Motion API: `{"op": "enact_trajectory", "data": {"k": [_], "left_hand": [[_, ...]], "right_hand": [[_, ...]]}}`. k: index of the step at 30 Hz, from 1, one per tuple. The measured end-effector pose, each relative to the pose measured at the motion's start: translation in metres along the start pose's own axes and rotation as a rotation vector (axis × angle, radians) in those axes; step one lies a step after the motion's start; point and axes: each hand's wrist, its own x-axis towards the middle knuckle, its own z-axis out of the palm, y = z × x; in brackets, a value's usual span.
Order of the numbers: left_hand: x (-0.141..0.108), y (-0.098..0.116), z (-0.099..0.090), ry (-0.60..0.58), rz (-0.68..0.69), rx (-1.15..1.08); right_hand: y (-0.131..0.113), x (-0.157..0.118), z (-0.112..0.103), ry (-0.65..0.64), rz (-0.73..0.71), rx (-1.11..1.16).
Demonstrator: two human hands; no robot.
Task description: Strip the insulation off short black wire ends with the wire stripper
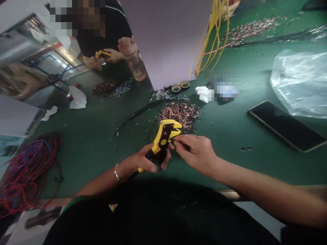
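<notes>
Yellow tool (164,140) in left hand (143,160), right hand (198,151) beside

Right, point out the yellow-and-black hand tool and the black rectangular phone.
Yellow-and-black hand tool (163,142): head view, middle of its body.
Black rectangular phone (286,126): head view, middle of its screen.
</notes>
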Motion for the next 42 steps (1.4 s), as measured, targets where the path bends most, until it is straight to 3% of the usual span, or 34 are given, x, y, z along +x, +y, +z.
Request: {"op": "enact_trajectory", "data": {"k": [9, 17, 26, 33, 36, 40, 42], "left_hand": [[0.001, -0.001, 0.003, 0.049, 0.017, 0.15], [0.001, -0.003, 0.01, 0.175, -0.025, 0.331], [0.001, -0.001, 0.018, 0.293, -0.034, 0.414], [0.001, -0.006, 0.02, 0.404, -0.061, 0.43], [0.002, -0.008, 0.017, 0.445, -0.019, 0.573], [0.007, -0.009, 0.007, 0.588, 0.123, 0.908], [0.008, -0.01, 0.002, 0.603, 0.12, 0.898]], "right_hand": [[0.003, -0.004, 0.002, -0.069, -0.214, -0.103], [0.003, -0.005, 0.003, -0.105, -0.191, -0.104], [0.004, -0.007, 0.006, -0.119, -0.041, -0.046], [-0.002, -0.003, 0.006, -0.121, 0.214, 0.147], [0.0, -0.002, 0.007, -0.118, 0.302, 0.218], [0.005, 0.0, 0.011, -0.16, 0.471, 0.351], [0.008, 0.002, 0.013, -0.183, 0.577, 0.461]]}}
